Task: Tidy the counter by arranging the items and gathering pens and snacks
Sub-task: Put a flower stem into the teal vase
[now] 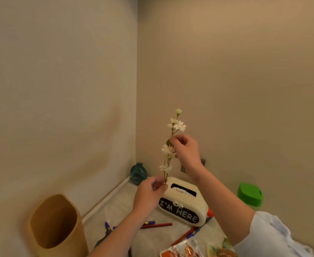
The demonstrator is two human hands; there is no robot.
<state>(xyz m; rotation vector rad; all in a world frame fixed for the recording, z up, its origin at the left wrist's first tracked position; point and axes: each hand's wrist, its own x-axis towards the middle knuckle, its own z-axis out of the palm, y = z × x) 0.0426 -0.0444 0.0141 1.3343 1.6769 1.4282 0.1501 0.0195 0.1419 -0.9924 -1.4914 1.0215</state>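
Observation:
A thin flower stem with small white blossoms [168,151] is held upright above the counter. My left hand [149,193] pinches its lower end. My right hand [185,149] pinches the stem higher up, between two clusters of blossoms. A teal glass vase [138,173] stands in the corner behind the stem. Several pens lie on the counter, among them a red pen [158,225] and a blue pen [149,222]. Snack packets [193,249] lie at the bottom edge.
A cream tissue box lettered "I'M HERE" [184,203] sits under my arms. A tall tan container [56,227] stands at the left, open at the top. A jar with a green lid [249,194] is by the right wall. Walls close the corner.

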